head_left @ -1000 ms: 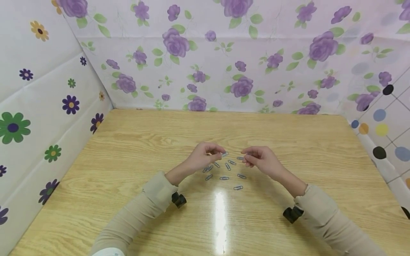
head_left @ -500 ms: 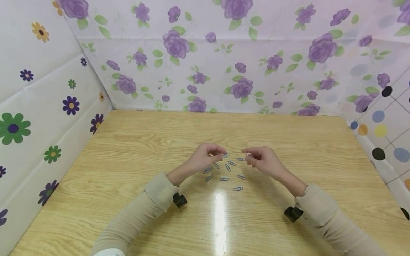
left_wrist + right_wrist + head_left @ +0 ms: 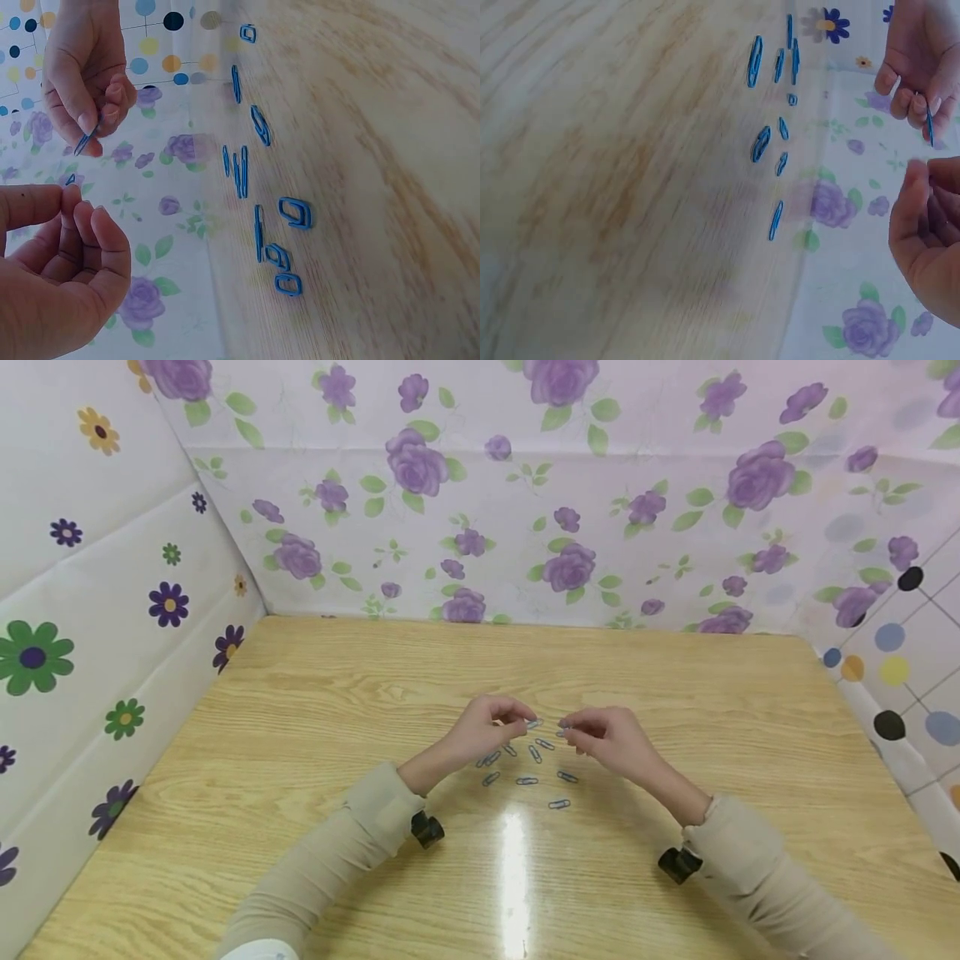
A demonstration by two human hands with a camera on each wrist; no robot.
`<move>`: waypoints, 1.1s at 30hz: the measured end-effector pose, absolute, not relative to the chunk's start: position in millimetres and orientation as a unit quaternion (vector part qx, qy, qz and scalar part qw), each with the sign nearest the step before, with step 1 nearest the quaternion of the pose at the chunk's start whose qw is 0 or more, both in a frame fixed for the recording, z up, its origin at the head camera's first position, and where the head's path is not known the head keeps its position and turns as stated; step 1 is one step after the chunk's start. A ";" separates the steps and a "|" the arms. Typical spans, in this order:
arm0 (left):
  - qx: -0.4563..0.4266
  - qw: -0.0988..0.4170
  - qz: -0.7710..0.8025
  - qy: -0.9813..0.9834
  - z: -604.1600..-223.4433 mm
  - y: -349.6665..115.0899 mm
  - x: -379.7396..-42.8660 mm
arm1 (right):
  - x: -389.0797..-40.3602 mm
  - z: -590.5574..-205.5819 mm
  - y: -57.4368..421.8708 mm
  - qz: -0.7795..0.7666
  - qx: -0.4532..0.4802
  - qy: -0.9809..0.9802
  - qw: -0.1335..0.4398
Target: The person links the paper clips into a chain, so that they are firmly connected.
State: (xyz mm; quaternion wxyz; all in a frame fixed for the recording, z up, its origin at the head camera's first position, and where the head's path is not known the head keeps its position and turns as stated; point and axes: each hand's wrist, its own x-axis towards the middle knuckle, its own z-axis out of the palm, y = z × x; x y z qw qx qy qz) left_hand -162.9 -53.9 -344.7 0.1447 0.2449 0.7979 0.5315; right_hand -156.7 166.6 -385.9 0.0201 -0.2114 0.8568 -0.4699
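Over the middle of the table, my left hand [image 3: 486,728] pinches a blue paper clip [image 3: 534,724] between thumb and fingertips. Facing it from the right, my right hand [image 3: 613,743] pinches another blue paper clip [image 3: 85,141], clearest in the left wrist view. A small gap separates the two hands, and the clips appear apart. In the right wrist view, the clip in the left hand [image 3: 930,124] points down toward the right hand [image 3: 930,225], whose fingers hide its own clip. Below the hands, several loose blue paper clips [image 3: 527,781] lie scattered on the table.
The wooden table [image 3: 360,693] has a glossy light reflection in front of the clips. A flowered cloth wall [image 3: 495,510] rises behind it, with patterned side walls at left and right. Each wrist wears a small black camera [image 3: 427,830].
My right hand has shifted slightly left, and its index finger has come down to meet the thumb on the clip. The left hand has moved slightly right, still pinching its clip.
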 end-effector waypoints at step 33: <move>0.265 0.163 0.550 0.775 -374.7 -56.1 -180.0 | -150.0 -383.9 131.9 -0.326 -0.289 0.889 -0.140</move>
